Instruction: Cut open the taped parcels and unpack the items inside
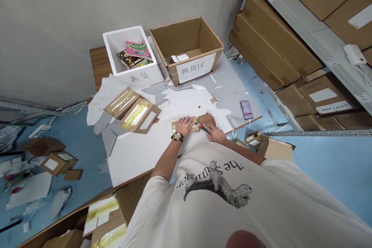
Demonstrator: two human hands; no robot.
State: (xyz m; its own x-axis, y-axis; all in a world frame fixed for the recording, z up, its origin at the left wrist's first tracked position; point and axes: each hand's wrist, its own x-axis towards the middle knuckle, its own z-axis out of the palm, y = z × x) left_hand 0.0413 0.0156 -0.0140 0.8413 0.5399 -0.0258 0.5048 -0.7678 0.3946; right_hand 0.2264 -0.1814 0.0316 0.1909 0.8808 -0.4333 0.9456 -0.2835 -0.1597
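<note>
The left hand [184, 126] lies over one brown cardboard piece with yellowish tape [207, 119], at the counter's near edge; whether its fingers grip the piece I cannot tell. The right hand [217, 135] is closed around one red-and-black handheld cutter [201, 126], held over the piece. Leftward on the white-and-grey counter [130, 159] sit two brown cardboard boxes sealed with yellowish tape [140, 115]; rightward lies one purple phone [247, 109]. Behind stand one white foam box [151, 78] and one open brown cardboard box [210, 38].
</note>
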